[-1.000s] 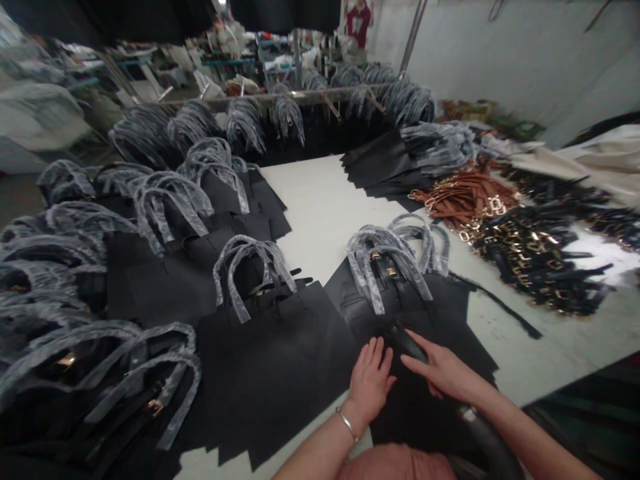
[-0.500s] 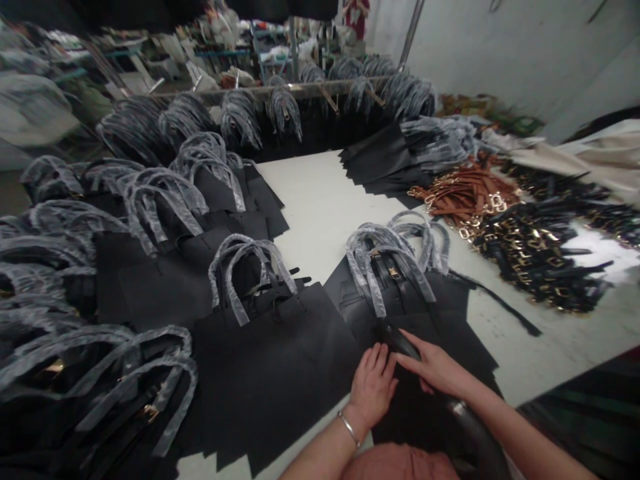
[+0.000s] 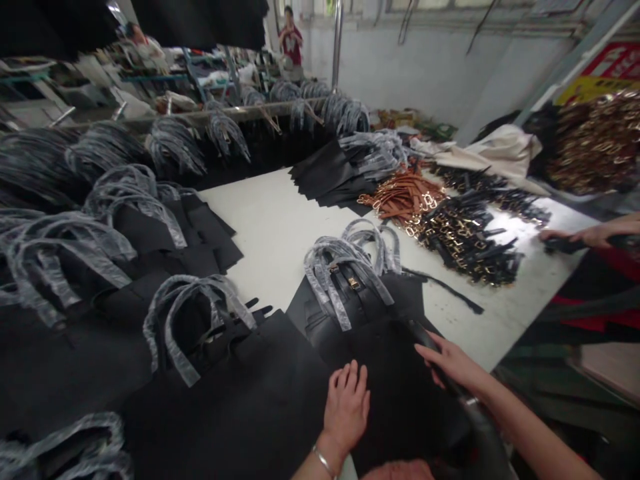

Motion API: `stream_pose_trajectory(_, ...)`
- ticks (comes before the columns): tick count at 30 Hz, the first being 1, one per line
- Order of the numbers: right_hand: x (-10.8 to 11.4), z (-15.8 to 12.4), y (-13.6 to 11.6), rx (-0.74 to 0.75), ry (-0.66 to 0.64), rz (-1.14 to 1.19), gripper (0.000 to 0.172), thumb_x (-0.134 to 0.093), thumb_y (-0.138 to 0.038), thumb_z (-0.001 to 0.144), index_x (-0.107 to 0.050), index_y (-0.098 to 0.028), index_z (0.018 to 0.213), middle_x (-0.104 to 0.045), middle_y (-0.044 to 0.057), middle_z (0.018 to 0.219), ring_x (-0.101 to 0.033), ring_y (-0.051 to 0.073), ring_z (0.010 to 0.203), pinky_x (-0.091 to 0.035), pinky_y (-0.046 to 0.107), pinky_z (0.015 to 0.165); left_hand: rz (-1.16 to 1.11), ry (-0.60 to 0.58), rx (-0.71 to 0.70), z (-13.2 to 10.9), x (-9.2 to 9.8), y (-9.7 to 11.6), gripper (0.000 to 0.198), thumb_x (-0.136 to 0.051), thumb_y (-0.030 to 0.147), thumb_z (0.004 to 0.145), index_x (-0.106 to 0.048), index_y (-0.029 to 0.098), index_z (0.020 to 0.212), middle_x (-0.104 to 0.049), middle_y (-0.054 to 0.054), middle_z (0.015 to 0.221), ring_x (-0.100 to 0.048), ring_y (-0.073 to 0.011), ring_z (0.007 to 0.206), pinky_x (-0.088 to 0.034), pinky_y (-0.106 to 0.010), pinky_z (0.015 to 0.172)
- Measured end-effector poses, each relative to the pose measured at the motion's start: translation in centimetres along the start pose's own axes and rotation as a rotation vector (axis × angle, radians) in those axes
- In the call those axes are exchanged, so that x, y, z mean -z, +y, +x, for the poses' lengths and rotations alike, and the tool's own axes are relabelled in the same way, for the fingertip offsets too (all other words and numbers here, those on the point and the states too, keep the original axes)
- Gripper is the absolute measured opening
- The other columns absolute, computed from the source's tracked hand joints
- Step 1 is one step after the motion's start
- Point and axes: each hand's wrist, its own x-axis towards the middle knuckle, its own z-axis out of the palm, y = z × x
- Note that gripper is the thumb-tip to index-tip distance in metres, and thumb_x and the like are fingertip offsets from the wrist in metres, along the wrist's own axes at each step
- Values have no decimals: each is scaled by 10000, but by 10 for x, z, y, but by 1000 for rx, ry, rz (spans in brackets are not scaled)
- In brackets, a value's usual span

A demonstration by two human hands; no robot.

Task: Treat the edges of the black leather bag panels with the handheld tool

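Note:
My left hand (image 3: 346, 403), a metal bangle on its wrist, lies flat with stretched fingers on a black bag panel (image 3: 395, 393). My right hand (image 3: 453, 363) is wrapped round a long black hose-like tool (image 3: 417, 332) with a shiny band behind the grip; its exact kind is unclear. The tool's narrow front end is over the right part of the panel. Just beyond are bag pieces with plastic-wrapped handles (image 3: 345, 257) and a gold-coloured clasp (image 3: 353, 283). Left of my left hand lies another stack of black bag panels (image 3: 250, 393).
Brown straps (image 3: 407, 190) and black straps with gold hardware (image 3: 465, 243) lie in piles on the white table (image 3: 270, 207). Wrapped handles hang along a rail (image 3: 170, 115) behind. Another person's hand (image 3: 600, 235) holds a dark tool at the right edge.
The view has swung right, bringing another person's hand in. My right hand with the tool has moved right, away from my left hand, which stays flat on the panel.

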Motion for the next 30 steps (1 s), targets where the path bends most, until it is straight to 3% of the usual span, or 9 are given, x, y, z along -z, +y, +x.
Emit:
stream_pose_trajectory(5, 27, 19, -6, 50, 120, 84, 581, -591, -548, 808, -434, -213, 1256, -539, -71, 649, -550, 108, 422, -444, 227, 400, 80, 37, -21, 1, -1, 1, 450, -494, 350, 942, -487, 237, 1378, -538, -68, 1392, -523, -247, 1210, -454, -429, 982)
stream_pose_trajectory(10, 51, 27, 7, -23, 40, 127, 433, -631, -582, 755, -494, -205, 918, -549, -46, 608, -529, 126, 367, -412, 248, 342, 129, 51, -35, 3, 1, 0, 446, -512, 329, 924, -508, 249, 1363, -544, -53, 1388, -540, -243, 1179, -457, -416, 961)
stream_pose_trajectory(16, 61, 50, 0, 26, 150, 171, 383, -571, -558, 817, -461, -219, 957, -509, -65, 623, -532, 107, 411, -431, 232, 393, 136, 32, -59, 4, 1, -1, 430, -543, 314, 905, -535, 255, 1331, -575, -68, 1341, -562, -253, 1132, -473, -419, 937)
stream_pose_trajectory(19, 68, 41, 4, -8, 74, 174, 452, -612, -576, 782, -493, -212, 1022, -531, -56, 626, -539, 125, 397, -425, 246, 373, 62, 7, -23, 15, 6, -5, 331, -520, 235, 904, -597, 266, 1225, -654, -60, 1180, -613, -233, 978, -515, -408, 874)
stream_pose_trajectory(23, 58, 33, 23, -11, -12, 121, 640, -599, -589, 785, -461, -201, 1275, -573, -48, 604, -554, 144, 384, -422, 250, 370, -105, -51, 32, 69, 21, -21, 310, -431, 182, 941, -574, 219, 1214, -687, -70, 1048, -650, -203, 915, -558, -341, 837)
stream_pose_trajectory(27, 36, 41, 42, 101, 87, -93, 801, -527, -577, 843, -292, -159, 1486, -537, -72, 392, -569, 190, 367, -448, 269, 423, -99, -34, -3, 159, 37, -46, 385, -386, 104, 937, -511, 182, 1292, -634, -93, 1201, -601, -192, 1081, -518, -334, 951)
stream_pose_trajectory(30, 27, 42, 51, 107, 130, -141, 846, -515, -584, 836, -277, -129, 1509, -530, -74, 351, -580, 209, 367, -466, 286, 439, 44, -154, -155, 218, 48, -60, 484, -382, 18, 886, -501, 205, 1317, -522, -91, 1380, -478, -216, 1263, -446, -393, 1034)
